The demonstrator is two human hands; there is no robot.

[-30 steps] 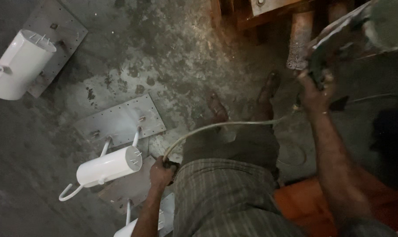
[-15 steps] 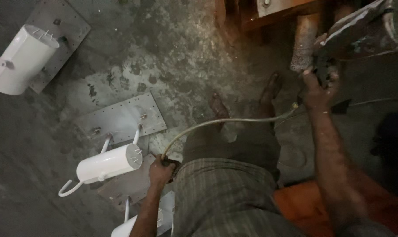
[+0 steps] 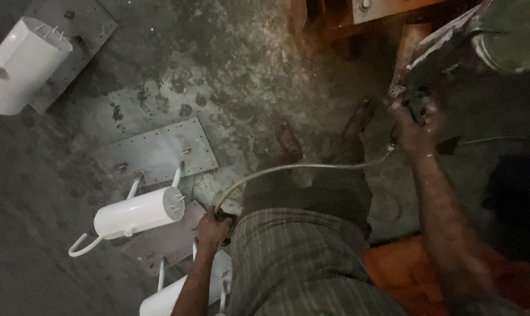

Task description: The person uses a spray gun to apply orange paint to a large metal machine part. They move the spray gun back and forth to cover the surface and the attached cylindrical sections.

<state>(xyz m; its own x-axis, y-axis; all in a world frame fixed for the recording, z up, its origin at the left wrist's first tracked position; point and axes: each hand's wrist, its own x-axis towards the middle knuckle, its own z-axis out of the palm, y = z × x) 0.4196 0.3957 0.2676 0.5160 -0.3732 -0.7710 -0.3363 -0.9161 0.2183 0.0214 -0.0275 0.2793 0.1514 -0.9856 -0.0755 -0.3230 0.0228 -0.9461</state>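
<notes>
Hose [image 3: 300, 168]: thin, pale and translucent, run in a sagging arc above the concrete floor [image 3: 259, 70], from the left hand [image 3: 211, 227] beside the hip up to the right hand [image 3: 416, 120].

Change noted: against the frames of a second and half a second ago, the hose is held in the same arc and both hands are found in nearly the same places; only the view is shifted a little. Work with the hose is judged to be at a steady hold, not at a new step.

Left hand: closed in a fist round the lower hose end, where a small dark fitting is gripped.

Right hand: raised, fingers wrapped round a dark handle under a paint-crusted tool body [image 3: 446, 47]; a dull metal cup [image 3: 510, 32] is mounted at its top right. Contents of the cup are not visible.

Containers: white cylinder [image 3: 139, 212] with tube legs and a hook, laid on its side at the near edge of a grey drilled metal plate [image 3: 154, 153]; second white cylinder [image 3: 22, 64] on another plate at the floor's top left corner; a third partly seen at the bottom edge. Their insides cannot be seen.

Bare feet [image 3: 288, 143] are placed between plate and hose.
</notes>
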